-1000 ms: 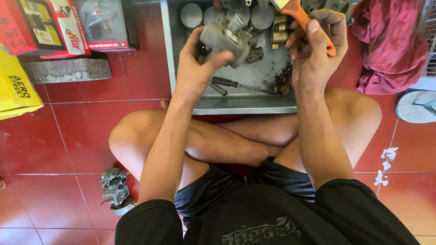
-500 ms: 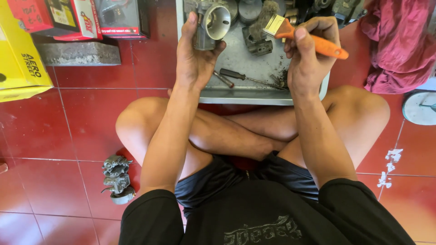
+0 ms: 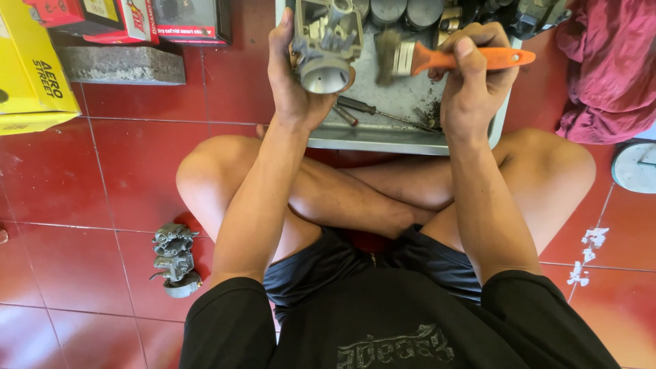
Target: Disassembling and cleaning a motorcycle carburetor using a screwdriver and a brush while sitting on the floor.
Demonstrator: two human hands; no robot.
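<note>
I sit cross-legged on a red tiled floor. My left hand (image 3: 295, 82) holds a grey metal carburetor body (image 3: 325, 42) upright over a metal tray (image 3: 383, 138). My right hand (image 3: 473, 82) grips the orange handle of a paintbrush (image 3: 437, 60), whose bristles point left, just right of the carburetor and apart from it. In the tray lie a screwdriver (image 3: 372, 111) and several round metal parts (image 3: 396, 10).
A second carburetor (image 3: 175, 258) lies on the floor by my left thigh. Cardboard boxes (image 3: 34, 68) and a concrete block (image 3: 121, 63) sit at upper left. A red cloth (image 3: 605, 68) is heaped at upper right, and a white round object (image 3: 635, 166) lies at the right edge.
My left hand turned the carburetor so its round bore faces me. My right hand brought the brush from above the tray down level with the carburetor.
</note>
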